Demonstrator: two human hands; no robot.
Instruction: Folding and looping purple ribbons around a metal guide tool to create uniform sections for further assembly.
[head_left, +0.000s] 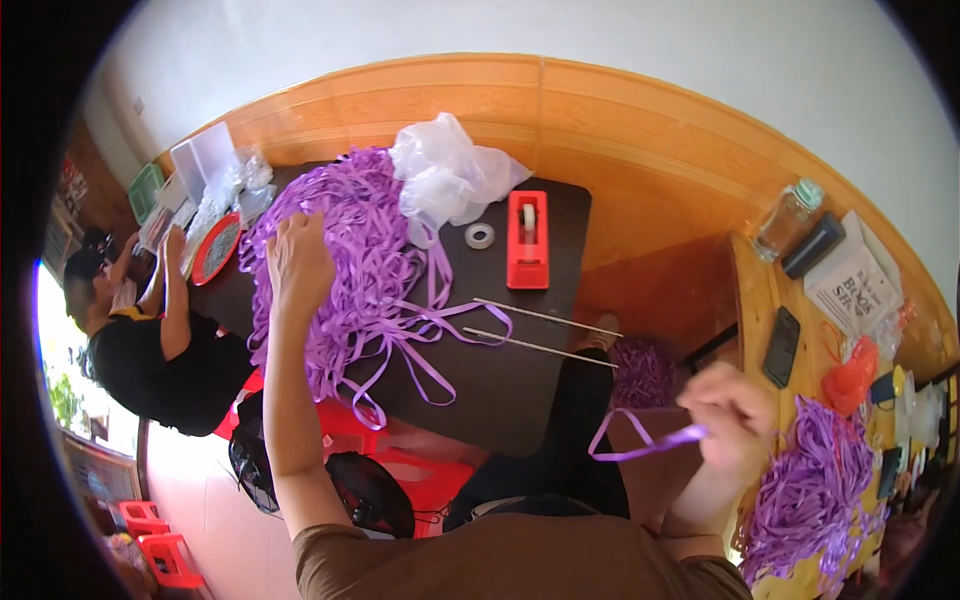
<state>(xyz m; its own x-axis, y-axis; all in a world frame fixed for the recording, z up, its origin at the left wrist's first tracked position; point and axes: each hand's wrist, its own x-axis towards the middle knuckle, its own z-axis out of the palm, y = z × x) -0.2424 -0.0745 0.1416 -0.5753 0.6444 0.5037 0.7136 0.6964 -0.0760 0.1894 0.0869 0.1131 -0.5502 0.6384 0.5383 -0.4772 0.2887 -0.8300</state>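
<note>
A large heap of purple ribbon loops [345,210] covers the left part of the dark table [520,400]. My left hand [300,255] is over the heap, its fingers curled down; their tips and whatever they may grip are hidden. Out to the right, away from the table, my right hand [735,415] is closed on a purple ribbon [650,447], which hangs out in a small loop. Two thin pale sticks [545,347] lie across the table's right edge. Some ribbon loops trail from the heap close to them.
A red tape dispenser [528,265], a tape roll [480,236] and a white plastic bag [450,170] are on the table. More purple ribbon [810,490] lies on the wooden table at right, with a phone [782,347] and glass jar [790,220]. Another person [170,360] works at left.
</note>
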